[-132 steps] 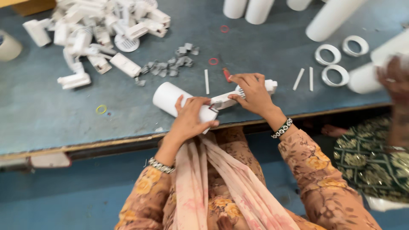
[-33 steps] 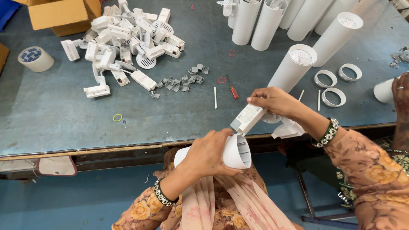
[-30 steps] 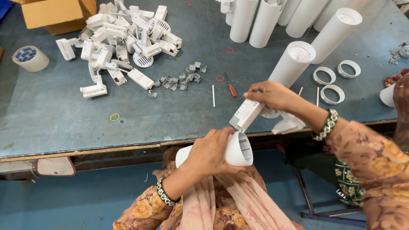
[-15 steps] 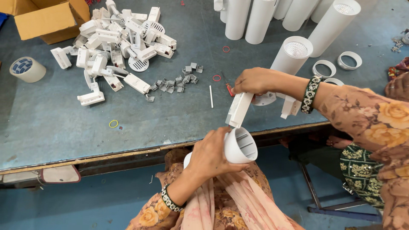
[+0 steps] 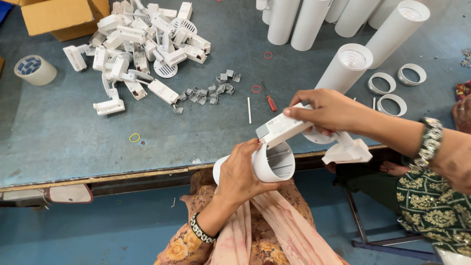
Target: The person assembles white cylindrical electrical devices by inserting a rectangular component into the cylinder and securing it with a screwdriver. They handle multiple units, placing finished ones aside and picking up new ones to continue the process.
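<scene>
Driver block (image 5: pixel 282 128) pinched in the right hand (image 5: pixel 324 110) sits just above the tube (image 5: pixel 267 164) mouth — left hand (image 5: pixel 243 172) wrapped round it, long axis angled down-left.

Assembly workshop, workbench (image 5: pixel 59 147), white lamp housings (image 5: pixel 299 24)

The left hand (image 5: pixel 243 172) grips a white open-ended cylinder housing (image 5: pixel 267 164) just off the desk (image 5: pixel 64 152) edge, while the right hand (image 5: pixel 326 110) holds a white rectangular module (image 5: pixel 282 128) tilted at the housing's mouth, white plastic parts (image 5: pixel 142 44) heaped behind.
</scene>
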